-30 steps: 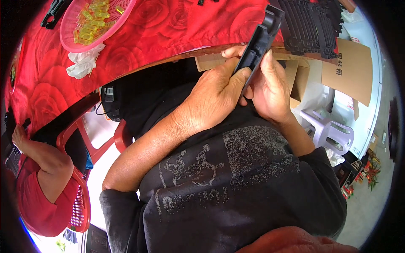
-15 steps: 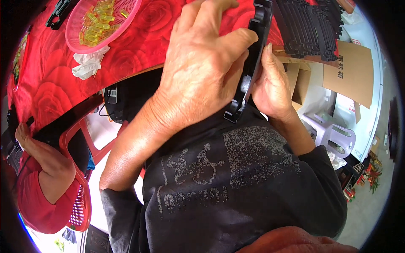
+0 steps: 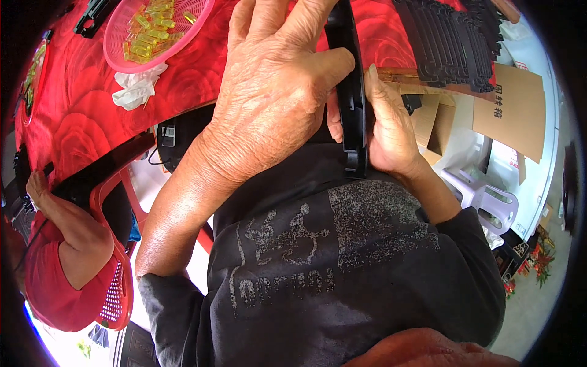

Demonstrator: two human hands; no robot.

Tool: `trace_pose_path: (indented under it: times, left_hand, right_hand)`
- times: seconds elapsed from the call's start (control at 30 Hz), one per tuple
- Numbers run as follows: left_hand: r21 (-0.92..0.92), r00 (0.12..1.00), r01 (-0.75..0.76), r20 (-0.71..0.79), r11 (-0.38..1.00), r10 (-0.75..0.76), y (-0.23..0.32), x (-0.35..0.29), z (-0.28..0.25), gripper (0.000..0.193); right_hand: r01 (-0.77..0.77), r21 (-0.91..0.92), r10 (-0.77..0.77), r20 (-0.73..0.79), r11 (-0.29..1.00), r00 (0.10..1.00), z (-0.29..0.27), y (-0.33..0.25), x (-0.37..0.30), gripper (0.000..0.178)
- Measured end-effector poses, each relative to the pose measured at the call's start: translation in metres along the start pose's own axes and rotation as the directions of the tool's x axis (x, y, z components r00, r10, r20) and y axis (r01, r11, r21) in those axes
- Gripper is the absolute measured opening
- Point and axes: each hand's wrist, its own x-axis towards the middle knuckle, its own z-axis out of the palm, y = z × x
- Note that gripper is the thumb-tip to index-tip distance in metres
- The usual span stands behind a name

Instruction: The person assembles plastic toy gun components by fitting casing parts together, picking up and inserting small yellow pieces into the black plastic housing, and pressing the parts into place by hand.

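Note:
A long, narrow black plastic part [image 3: 353,116] with a channel-like inside and a notched lower end stands nearly upright in front of my chest. My right hand [image 3: 391,125] is wrapped round its right side, the thumb pointing up along the edge. A fingertip shows at the part's left side. Across the upper left lies my left hand [image 3: 275,85], back toward me. Its thumb presses on the part, and its index finger reaches the part's upper end. The other left fingertips are cut off or hidden at the top of the picture.
On the red rose-patterned tablecloth [image 3: 73,128] sit a pink basket [image 3: 109,46] of yellow transparent pieces, crumpled white tissue [image 3: 137,88] and rows of black plastic parts [image 3: 449,46]. At right are a cardboard box [image 3: 513,110] and a pale stool [image 3: 483,196]. Another person's arm [image 3: 82,238] is at left.
The black plastic part has turned from tilted to nearly upright, and its upper end has shifted left. My left hand has moved slightly left and up, its thumb still on the part.

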Motion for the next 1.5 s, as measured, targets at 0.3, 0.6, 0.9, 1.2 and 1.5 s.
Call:
trace_pose_path:
  times: [0.3,0.6,0.9,1.2,1.5]
  left_hand:
    - [0.105,0.910,0.209,0.343,0.972,-0.233,-0.002,0.015,-0.036,0.018]
    - [-0.372,0.630,0.360,0.774,0.856,0.071,-0.020,0.024,-0.033,0.021]
    - [-0.368,0.764,0.344,0.645,0.864,-0.029,-0.017,-0.014,-0.016,0.019]
    - [-0.399,0.724,0.649,0.586,0.648,-0.364,0.027,-0.052,0.011,0.023]
    - [-0.436,0.654,0.751,0.599,0.496,-0.463,0.054,-0.058,0.026,0.020]
  right_hand:
    - [-0.060,-0.269,0.089,0.098,0.961,0.991,-0.018,-0.034,0.004,0.056]
    - [-0.175,-0.541,0.352,0.242,0.823,0.904,-0.022,-0.063,0.007,0.048]
    - [0.028,-0.525,0.148,0.291,0.851,0.945,-0.068,-0.074,0.020,0.077]
    - [0.376,-0.033,-0.372,0.084,0.926,0.924,-0.100,-0.047,0.011,0.077]
    - [0.360,0.401,-0.383,-0.024,0.842,0.923,-0.068,-0.045,0.014,0.044]
